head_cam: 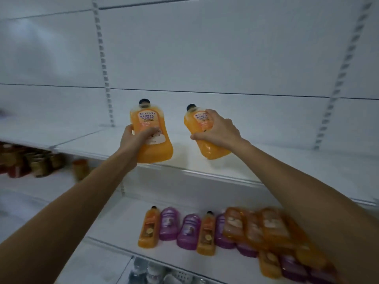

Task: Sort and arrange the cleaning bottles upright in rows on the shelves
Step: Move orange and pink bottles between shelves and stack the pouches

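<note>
The left hand curls round one orange bottle, nearly upright at nine o'clock of centre, the right hand clasps a second orange bottle, tilted at three o'clock, both over the upper shelf, while mixed bottles lie flat on the lower shelf at five o'clock.

two held bottles above upper shelf, bottles below
</note>
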`<state>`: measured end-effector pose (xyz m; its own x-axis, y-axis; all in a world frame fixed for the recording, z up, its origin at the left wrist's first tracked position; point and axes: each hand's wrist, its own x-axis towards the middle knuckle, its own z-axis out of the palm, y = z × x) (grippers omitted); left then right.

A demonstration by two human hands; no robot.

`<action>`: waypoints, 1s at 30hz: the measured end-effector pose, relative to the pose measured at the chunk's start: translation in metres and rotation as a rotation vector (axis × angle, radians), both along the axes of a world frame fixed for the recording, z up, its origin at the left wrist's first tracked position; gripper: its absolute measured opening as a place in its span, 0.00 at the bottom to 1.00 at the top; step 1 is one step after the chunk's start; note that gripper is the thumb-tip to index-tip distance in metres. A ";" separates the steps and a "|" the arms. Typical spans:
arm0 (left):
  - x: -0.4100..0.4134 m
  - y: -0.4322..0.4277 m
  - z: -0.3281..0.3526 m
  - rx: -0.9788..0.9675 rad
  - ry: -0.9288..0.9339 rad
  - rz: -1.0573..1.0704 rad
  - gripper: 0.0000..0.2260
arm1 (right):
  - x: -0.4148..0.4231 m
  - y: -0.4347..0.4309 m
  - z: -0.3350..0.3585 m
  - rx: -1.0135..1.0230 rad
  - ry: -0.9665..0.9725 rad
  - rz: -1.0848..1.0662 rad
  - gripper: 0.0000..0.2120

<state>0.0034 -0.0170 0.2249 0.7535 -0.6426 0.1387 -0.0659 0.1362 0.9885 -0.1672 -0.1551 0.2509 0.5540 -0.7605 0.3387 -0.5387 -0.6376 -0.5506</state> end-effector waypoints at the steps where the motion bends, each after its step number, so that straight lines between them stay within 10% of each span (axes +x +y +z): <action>1: -0.014 -0.020 -0.002 0.019 -0.016 -0.047 0.31 | -0.024 -0.012 -0.002 0.008 0.006 -0.055 0.43; 14: -0.221 -0.205 -0.020 0.213 -0.186 -0.404 0.39 | -0.241 -0.113 -0.031 0.112 0.130 -0.483 0.40; 25: -0.226 -0.265 -0.022 0.467 -0.199 -0.497 0.25 | -0.220 -0.179 -0.043 0.302 0.154 -0.384 0.26; 30: -0.202 -0.266 -0.012 0.574 -0.575 -0.401 0.25 | -0.204 -0.192 -0.034 0.405 0.083 -0.280 0.14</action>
